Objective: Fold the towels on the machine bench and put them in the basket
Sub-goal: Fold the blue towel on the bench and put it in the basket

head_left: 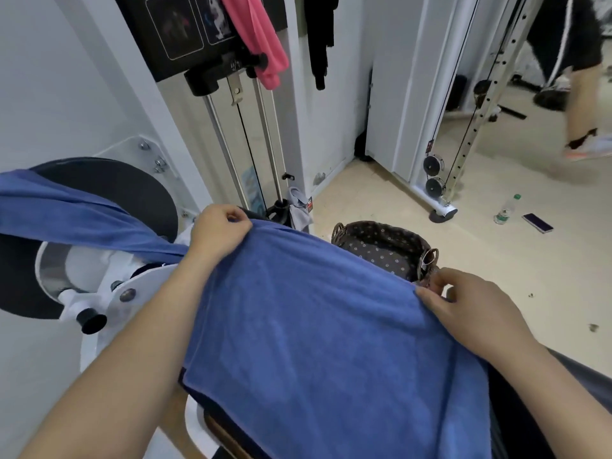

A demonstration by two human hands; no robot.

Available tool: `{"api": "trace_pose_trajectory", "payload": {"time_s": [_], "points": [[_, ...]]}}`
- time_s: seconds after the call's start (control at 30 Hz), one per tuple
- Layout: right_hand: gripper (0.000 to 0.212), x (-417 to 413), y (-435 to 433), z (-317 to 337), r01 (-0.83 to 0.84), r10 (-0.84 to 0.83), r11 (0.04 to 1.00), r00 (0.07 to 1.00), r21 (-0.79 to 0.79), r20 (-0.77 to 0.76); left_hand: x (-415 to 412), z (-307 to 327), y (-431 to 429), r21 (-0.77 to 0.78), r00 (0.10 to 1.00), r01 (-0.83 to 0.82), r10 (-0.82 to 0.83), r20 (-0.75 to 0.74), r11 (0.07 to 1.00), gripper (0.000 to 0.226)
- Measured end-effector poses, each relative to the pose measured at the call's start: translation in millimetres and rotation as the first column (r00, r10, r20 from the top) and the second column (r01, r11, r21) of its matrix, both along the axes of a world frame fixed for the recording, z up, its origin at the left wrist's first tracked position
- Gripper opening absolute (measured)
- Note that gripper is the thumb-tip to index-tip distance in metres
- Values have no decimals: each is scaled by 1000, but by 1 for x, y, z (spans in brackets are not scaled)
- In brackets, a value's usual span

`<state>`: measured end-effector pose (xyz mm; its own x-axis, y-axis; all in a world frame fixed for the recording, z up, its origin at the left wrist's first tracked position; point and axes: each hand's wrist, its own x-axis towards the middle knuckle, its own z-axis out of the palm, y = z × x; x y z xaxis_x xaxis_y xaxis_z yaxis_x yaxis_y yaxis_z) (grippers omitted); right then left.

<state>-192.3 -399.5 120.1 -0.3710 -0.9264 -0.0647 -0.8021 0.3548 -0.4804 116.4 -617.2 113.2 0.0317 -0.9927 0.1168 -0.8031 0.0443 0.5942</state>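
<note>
Blue, a second towel [66,210] lies unfolded at 9 o'clock, left hand [218,233] and right hand [470,306] each pinch a far corner of the towel [314,326] spread at 6 o'clock, and the basket [381,246] at 1 o'clock looks empty, so folding seems barely begun.

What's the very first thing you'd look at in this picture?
The big blue towel spread across the middle grabs the eye, with the left hand and right hand each pinching a far corner. Just beyond it sits a brown basket with a dotted lining. A bright pink cloth hangs at the top.
</note>
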Motion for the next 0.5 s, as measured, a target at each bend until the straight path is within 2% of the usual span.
{"api": "trace_pose_trajectory", "payload": {"time_s": [0.07,0.17,0.27,0.4,0.5], "points": [[29,1,0,1,5,-5,1000,1000,-4,0,3,9,-12,31,1000,-13,14,-14,999,17],[31,4,-1,4,43,-43,999,999,21,-7,-3,10,-26,-117,996,-16,26,85,993,12],[33,8,-1,3,100,-100,995,995,15,-31,-16,2,-26,-186,999,-42,44,3,982,17],[34,12,2,5,124,-125,992,991,-13,-46,-38,-7,20,-188,993,120,-122,-1,975,29],[23,12,11,7,69,-69,996,998,-55,-3,-49,-16,93,-221,953,300,-303,21,928,32]]}}
